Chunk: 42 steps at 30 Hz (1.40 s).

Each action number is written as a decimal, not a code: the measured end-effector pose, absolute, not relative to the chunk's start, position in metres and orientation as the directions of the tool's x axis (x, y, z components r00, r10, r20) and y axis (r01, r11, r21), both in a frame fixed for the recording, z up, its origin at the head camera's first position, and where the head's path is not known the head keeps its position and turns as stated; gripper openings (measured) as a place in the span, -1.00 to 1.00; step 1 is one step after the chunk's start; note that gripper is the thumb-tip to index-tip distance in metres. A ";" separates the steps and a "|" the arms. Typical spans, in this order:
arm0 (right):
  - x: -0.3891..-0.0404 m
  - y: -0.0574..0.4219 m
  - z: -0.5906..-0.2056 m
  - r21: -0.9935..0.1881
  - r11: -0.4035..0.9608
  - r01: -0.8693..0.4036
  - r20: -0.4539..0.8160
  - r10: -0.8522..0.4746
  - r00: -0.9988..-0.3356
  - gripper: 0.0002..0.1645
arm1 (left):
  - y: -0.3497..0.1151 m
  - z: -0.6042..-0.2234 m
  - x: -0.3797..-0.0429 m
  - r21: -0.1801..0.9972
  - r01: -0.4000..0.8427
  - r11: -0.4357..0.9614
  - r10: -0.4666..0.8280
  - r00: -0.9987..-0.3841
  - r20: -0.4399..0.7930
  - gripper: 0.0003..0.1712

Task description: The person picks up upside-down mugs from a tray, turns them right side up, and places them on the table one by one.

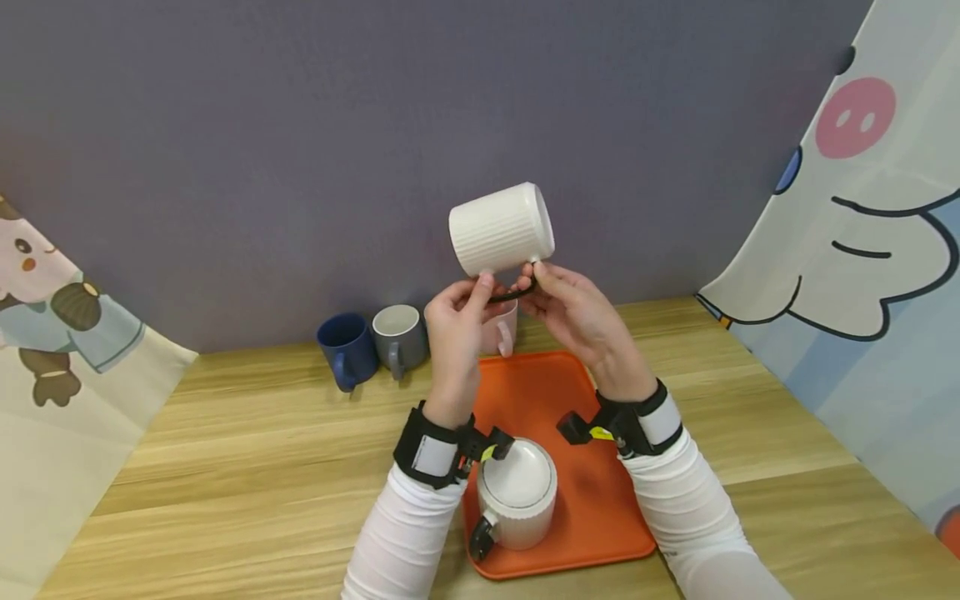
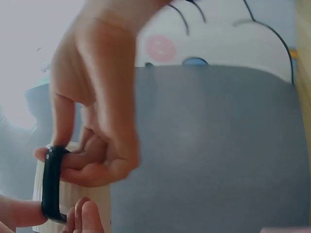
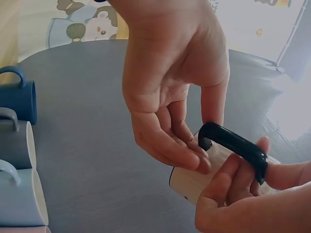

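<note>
A white ribbed mug (image 1: 497, 232) with a black handle (image 3: 235, 141) is held up on its side above the table, its handle underneath. My left hand (image 1: 459, 329) pinches the handle near one end, thumb along it. At the handle's other end, near the mug's right side, the fingers and thumb of my right hand (image 1: 585, 321) grip it. Both wrist views show the two hands meeting at the black handle (image 2: 51, 184). Below them, another white ribbed mug (image 1: 517, 500) with a black handle sits on an orange tray (image 1: 600, 500), apparently upside down.
Behind the tray stand a dark blue mug (image 1: 347, 342), a grey mug (image 1: 402, 346) and a pink mug (image 1: 501, 332). A light blue mug (image 3: 19, 199) appears between grey and pink in the right wrist view. A grey wall panel (image 1: 300, 167) closes the back.
</note>
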State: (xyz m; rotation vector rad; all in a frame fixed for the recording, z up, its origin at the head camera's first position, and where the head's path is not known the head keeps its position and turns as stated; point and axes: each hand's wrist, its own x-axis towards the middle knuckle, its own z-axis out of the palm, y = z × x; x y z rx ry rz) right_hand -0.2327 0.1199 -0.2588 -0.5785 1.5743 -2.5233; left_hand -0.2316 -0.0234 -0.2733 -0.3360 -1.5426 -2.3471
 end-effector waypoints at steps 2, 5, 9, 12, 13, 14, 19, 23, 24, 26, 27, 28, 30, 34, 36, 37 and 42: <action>-0.233 0.119 -0.260 -0.897 -0.428 -0.107 0.243 -0.278 -0.929 -0.68 | -0.024 -0.273 -0.233 0.832 0.322 -0.452 -0.106 -0.946 0.308 -0.74; -0.235 0.117 -0.262 -0.915 -0.389 -0.109 0.225 -0.266 -0.937 -0.66 | -0.025 -0.272 -0.235 0.806 0.242 -0.541 -0.067 -0.967 0.245 -0.78; -0.236 0.115 -0.263 -0.928 -0.357 -0.110 0.212 -0.262 -0.941 -0.67 | -0.028 -0.271 -0.238 0.769 0.158 -0.619 -0.009 -0.981 0.195 -0.79; -0.236 0.114 -0.263 -0.926 -0.362 -0.106 0.211 -0.265 -0.941 -0.68 | -0.029 -0.270 -0.238 0.743 0.121 -0.658 0.030 -0.982 0.187 -0.78; -0.236 0.114 -0.262 -0.925 -0.366 -0.105 0.212 -0.268 -0.940 -0.69 | -0.029 -0.270 -0.238 0.732 0.110 -0.672 0.042 -0.982 0.186 -0.77; -0.237 0.114 -0.263 -0.923 -0.372 -0.103 0.214 -0.271 -0.939 -0.69 | -0.029 -0.270 -0.238 0.720 0.100 -0.687 0.056 -0.980 0.190 -0.76; -0.236 0.114 -0.263 -0.905 -0.417 -0.083 0.215 -0.279 -0.936 -0.69 | -0.028 -0.269 -0.239 0.636 0.039 -0.771 0.129 -0.968 0.215 -0.66; -0.235 0.112 -0.263 -0.887 -0.459 -0.050 0.207 -0.298 -0.932 -0.69 | -0.027 -0.270 -0.240 0.553 -0.036 -0.832 0.182 -0.960 0.212 -0.62; -0.235 0.112 -0.264 -0.883 -0.468 -0.043 0.205 -0.302 -0.931 -0.70 | -0.027 -0.270 -0.240 0.534 -0.051 -0.844 0.191 -0.959 0.210 -0.61; -0.235 0.111 -0.264 -0.872 -0.489 -0.027 0.201 -0.308 -0.930 -0.70 | -0.026 -0.271 -0.241 0.494 -0.077 -0.866 0.207 -0.955 0.213 -0.59; -0.235 0.111 -0.264 -0.866 -0.499 -0.020 0.202 -0.313 -0.928 -0.70 | -0.026 -0.272 -0.241 0.481 -0.083 -0.873 0.210 -0.953 0.216 -0.58; -0.235 0.110 -0.264 -0.863 -0.504 -0.018 0.201 -0.312 -0.929 -0.70 | -0.025 -0.272 -0.241 0.469 -0.084 -0.879 0.210 -0.952 0.223 -0.57; -0.235 0.109 -0.265 -0.855 -0.518 -0.009 0.200 -0.315 -0.928 -0.69 | -0.024 -0.273 -0.241 0.452 -0.082 -0.888 0.204 -0.952 0.228 -0.57; -0.235 0.108 -0.266 -0.841 -0.541 0.020 0.195 -0.336 -0.922 -0.66 | -0.024 -0.273 -0.240 0.430 -0.078 -0.900 0.193 -0.954 0.230 -0.58; -0.236 0.108 -0.267 -0.832 -0.554 0.041 0.187 -0.350 -0.918 -0.65 | -0.024 -0.273 -0.240 0.422 -0.079 -0.903 0.192 -0.954 0.232 -0.57; -0.236 0.108 -0.267 -0.827 -0.560 0.050 0.184 -0.354 -0.917 -0.65 | -0.024 -0.273 -0.239 0.421 -0.077 -0.904 0.190 -0.953 0.235 -0.56; -0.237 0.108 -0.269 -0.814 -0.575 0.080 0.185 -0.387 -0.904 -0.64 | -0.024 -0.274 -0.240 0.432 -0.058 -0.900 0.187 -0.947 0.262 -0.51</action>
